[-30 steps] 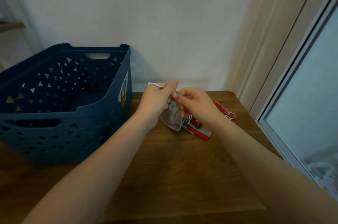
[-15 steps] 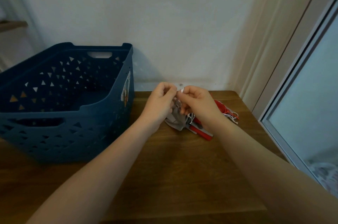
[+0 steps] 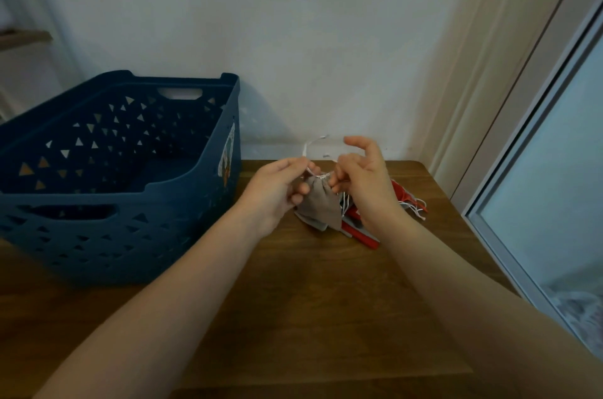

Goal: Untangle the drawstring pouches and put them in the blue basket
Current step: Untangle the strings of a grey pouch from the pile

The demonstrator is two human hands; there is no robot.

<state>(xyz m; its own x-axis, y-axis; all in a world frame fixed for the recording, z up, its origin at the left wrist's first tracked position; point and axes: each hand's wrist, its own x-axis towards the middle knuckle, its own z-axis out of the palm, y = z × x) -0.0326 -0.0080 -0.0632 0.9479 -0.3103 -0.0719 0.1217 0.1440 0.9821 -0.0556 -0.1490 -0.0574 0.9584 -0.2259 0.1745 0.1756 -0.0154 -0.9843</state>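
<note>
Now, the table (image 3: 326, 300) spreads under both my forearms, its wood running back to the wall (image 3: 293, 23) beyond my grip. Left of my grip stands the basket (image 3: 98, 235), dark blue with triangle holes, close to my left wrist but not touching it; I cannot see any pouch inside from this angle. Off to the right of my grip a window frame (image 3: 522, 252) edges the table.

Between my hands hangs the grey pouch (image 3: 321, 203), its gathered neck at my fingertips and its body drooping toward the table. My left hand (image 3: 277, 190) pinches the neck together with the white cord (image 3: 306, 150), which loops up above my grip toward the wall. My right hand (image 3: 365, 180) pinches at the neck from the other side with thumb and lower fingers, while its index finger curls free above.

Just behind and right of my grip, under my right wrist, lie the red pouches (image 3: 401, 194) in a heap with loose white strings (image 3: 416, 207) trailing on the wood.
</note>
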